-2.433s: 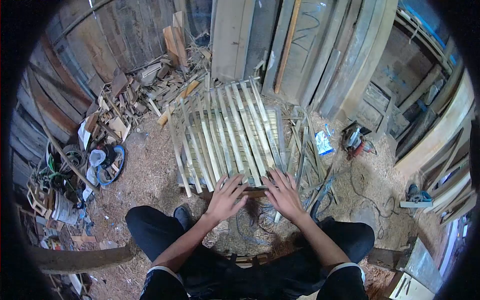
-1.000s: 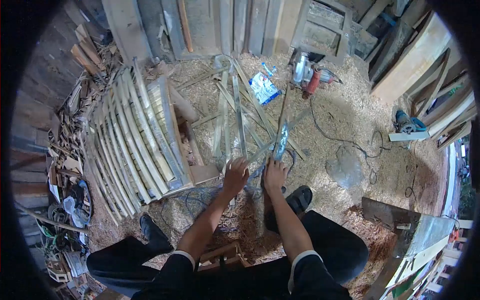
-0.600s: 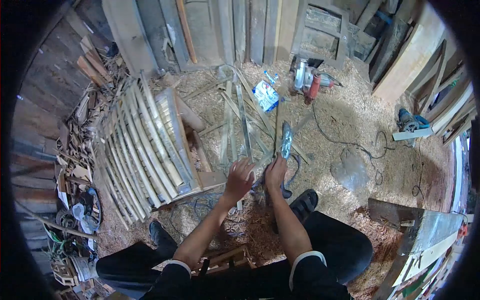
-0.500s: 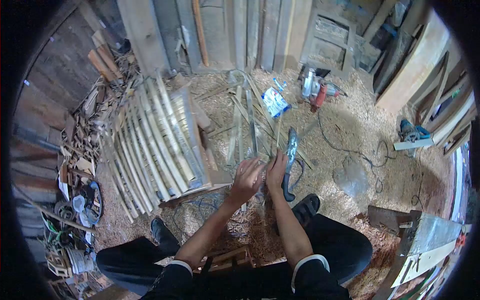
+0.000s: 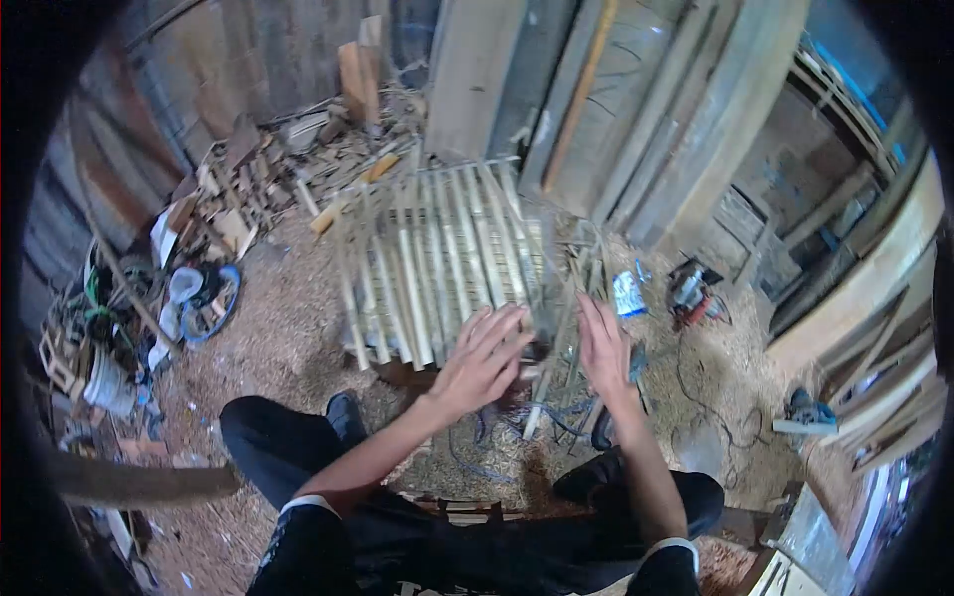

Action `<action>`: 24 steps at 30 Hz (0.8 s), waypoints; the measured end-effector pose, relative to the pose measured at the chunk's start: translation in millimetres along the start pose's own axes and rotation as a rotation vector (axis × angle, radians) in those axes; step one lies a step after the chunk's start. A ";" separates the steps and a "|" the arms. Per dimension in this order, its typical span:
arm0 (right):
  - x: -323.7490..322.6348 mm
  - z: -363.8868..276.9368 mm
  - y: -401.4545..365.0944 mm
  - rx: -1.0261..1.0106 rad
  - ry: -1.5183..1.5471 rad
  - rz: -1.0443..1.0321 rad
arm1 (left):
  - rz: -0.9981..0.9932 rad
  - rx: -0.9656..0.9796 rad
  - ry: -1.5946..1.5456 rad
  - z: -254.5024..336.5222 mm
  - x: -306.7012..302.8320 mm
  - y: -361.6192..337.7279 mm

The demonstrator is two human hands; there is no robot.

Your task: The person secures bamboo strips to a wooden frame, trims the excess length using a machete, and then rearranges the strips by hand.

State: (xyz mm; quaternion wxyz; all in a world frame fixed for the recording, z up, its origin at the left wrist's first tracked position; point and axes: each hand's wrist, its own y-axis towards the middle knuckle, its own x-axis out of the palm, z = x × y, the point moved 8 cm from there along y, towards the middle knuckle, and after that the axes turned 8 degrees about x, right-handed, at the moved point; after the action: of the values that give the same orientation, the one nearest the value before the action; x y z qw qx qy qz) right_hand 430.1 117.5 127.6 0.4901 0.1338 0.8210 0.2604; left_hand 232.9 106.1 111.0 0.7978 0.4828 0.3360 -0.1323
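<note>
My left hand (image 5: 484, 366) is open, fingers spread, above the near right corner of a row of pale wooden slats (image 5: 432, 258). The slats lie side by side on a low support. To its right, my right hand (image 5: 604, 350) is closed with its fingers together, and a thin wooden strip (image 5: 575, 270) rises from its fingertips. How the strip sits in the grip is hidden. Behind that hand lies a handsaw, its blade (image 5: 637, 362) partly covered by the wrist. More loose strips lie on the floor between the hands.
A blue-and-white packet (image 5: 628, 294) and a red-and-silver power tool (image 5: 691, 292) lie to the right, with a cable on the shavings. A blue power tool (image 5: 807, 409) sits farther right. Scrap wood (image 5: 248, 189) is heaped at left; boards (image 5: 477, 79) lean behind.
The view has swung left, bringing the slats to the middle. My hands have moved apart, the left toward the slats with its fingers spread.
</note>
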 end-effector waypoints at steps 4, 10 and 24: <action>23.9 -31.9 -13.4 -0.267 -0.034 -0.147 | -0.071 0.036 0.202 -12.1 -78.3 -44.4; 65.5 -44.8 -40.9 -0.334 0.092 -0.328 | -0.273 -0.048 0.299 -41.3 -95.3 -108.1; 90.0 -31.7 -58.4 -0.421 0.069 -0.436 | -0.283 -0.123 0.236 -60.1 -69.2 -158.8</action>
State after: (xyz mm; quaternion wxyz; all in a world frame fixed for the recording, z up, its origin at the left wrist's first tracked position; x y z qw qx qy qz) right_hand 360.9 102.5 40.9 0.5234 -0.1591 0.7744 0.3178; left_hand 72.2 70.7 30.2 0.7542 0.3935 0.4992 -0.1647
